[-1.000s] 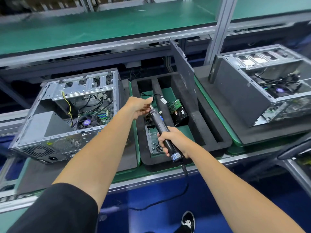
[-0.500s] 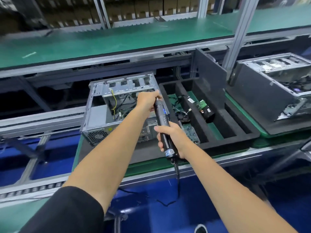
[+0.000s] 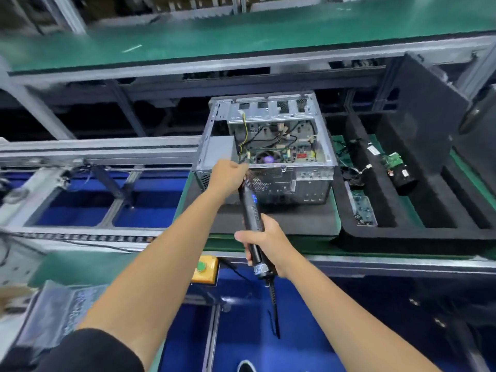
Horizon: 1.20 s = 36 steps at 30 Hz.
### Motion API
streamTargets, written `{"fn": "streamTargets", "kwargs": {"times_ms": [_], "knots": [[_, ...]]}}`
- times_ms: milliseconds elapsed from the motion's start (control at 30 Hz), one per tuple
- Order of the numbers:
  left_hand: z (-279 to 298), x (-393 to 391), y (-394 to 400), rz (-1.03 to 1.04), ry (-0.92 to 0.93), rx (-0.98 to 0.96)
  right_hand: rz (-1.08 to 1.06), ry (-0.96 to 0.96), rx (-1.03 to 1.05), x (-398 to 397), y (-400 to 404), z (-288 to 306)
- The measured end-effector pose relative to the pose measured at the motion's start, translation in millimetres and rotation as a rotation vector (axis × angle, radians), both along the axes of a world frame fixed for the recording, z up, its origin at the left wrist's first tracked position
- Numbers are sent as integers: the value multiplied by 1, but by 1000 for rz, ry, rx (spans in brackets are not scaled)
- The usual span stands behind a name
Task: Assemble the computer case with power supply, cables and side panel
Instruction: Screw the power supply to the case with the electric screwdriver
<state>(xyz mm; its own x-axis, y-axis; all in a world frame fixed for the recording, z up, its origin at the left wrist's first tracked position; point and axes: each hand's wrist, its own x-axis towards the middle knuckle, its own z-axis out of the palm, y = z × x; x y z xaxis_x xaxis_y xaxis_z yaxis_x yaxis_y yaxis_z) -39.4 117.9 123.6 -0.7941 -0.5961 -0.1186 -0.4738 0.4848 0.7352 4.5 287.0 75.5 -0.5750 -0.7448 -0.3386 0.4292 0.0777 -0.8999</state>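
Note:
An open grey computer case [image 3: 303, 181] lies on a dark mat on the conveyor, its inside showing a motherboard and loose cables. My right hand [image 3: 264, 244] grips the black handle of an electric screwdriver [image 3: 251, 210], whose cord hangs down behind it. The tool points up at the case's near left edge. My left hand [image 3: 228, 175] is curled around the screwdriver's tip, right at that edge. The tip itself is hidden by my fingers.
A black foam tray [image 3: 402, 234] with small parts and circuit boards sits right of the case. A yellow box with a green button [image 3: 205, 268] is mounted on the conveyor's front rail. A green shelf [image 3: 241, 36] runs above. Plastic bags [image 3: 59, 310] lie at lower left.
My view has swung left, so the case now sits in the middle. Both hands moved with the screwdriver from over the foam tray to the case's near left edge.

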Motion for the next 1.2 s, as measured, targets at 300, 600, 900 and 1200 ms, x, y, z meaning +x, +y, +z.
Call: {"fn": "streamTargets", "kwargs": {"times_ms": [300,600,900,1200], "knots": [[15,19,-85,173,246,-306,62,41,92,34,-38,-28],[-6,-32,-109,-372,-72,-562,98,44,211,49,-60,-50],[-17,-60,-122,-393,-160,-766,60,-6,261,51,-77,-77],[-28,-66,-123,-313,-174,-870,24,-72,262,47,-99,-89]]}}
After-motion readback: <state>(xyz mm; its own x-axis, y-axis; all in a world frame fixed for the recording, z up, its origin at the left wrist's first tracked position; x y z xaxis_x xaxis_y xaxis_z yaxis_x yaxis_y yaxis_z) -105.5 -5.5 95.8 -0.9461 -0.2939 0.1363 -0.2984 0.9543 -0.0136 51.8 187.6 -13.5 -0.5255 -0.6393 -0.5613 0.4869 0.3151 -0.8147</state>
